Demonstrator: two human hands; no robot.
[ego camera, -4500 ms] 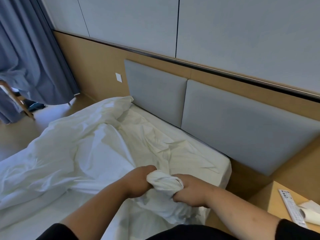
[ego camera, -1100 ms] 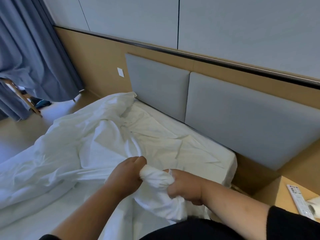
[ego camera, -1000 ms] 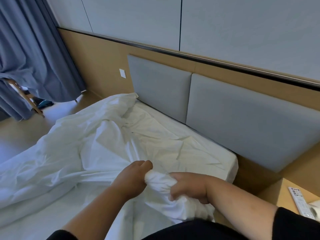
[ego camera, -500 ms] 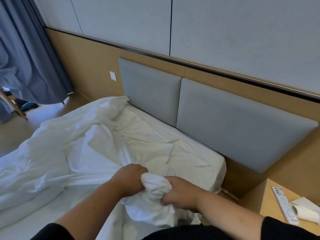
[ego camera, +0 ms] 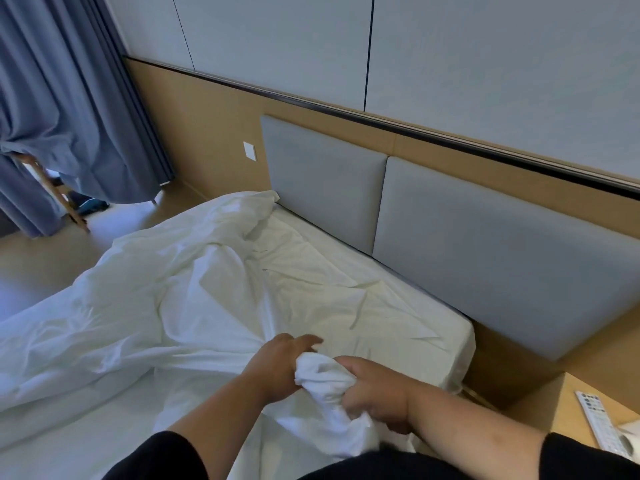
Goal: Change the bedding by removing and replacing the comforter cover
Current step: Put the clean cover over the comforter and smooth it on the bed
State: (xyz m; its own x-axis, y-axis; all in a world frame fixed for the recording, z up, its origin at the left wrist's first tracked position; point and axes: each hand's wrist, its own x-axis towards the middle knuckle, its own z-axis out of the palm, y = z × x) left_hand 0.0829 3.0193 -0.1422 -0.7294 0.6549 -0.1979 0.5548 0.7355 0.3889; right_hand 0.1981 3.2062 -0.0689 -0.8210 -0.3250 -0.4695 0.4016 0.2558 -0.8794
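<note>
A white comforter cover (ego camera: 145, 306) lies rumpled across the bed, spreading to the left and up to the headboard. Its near corner (ego camera: 320, 377) is bunched into a wad between my hands at the bed's front right. My right hand (ego camera: 375, 393) grips that wad from the right with curled fingers. My left hand (ego camera: 277, 367) holds the wad from the left, its fingers reaching over the top of the cloth. The cream-coloured sheet (ego camera: 346, 299) under the cover shows near the headboard.
Two grey padded headboard panels (ego camera: 485, 258) run along the wooden wall behind the bed. A wooden bedside table (ego camera: 550, 407) at the lower right carries a white remote control (ego camera: 601, 424). Blue curtains (ego camera: 62, 116) hang at the far left over a wooden chair leg (ego camera: 71, 206).
My left hand has shifted its hold, with its fingers now stretched over the top of the wad. The wad stays between both hands and the view has swung slightly.
</note>
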